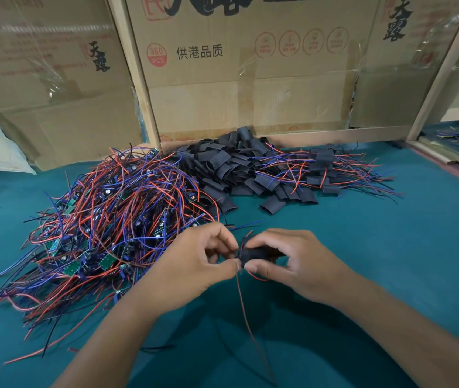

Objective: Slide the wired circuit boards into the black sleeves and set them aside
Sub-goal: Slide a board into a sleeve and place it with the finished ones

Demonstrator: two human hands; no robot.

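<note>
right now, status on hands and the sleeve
Left hand pinching wires at the sleeve mouth. Right hand gripping short black tube sleeve. Board hidden inside. Nothing in the way.

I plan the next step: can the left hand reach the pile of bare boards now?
Probably not yet: the left hand pinches at the black sleeve with the right hand. The pile of wired boards lies close beside it, unblocked.

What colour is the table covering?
Teal green table covering, plain and unpatterned; shown in the head view.
</note>
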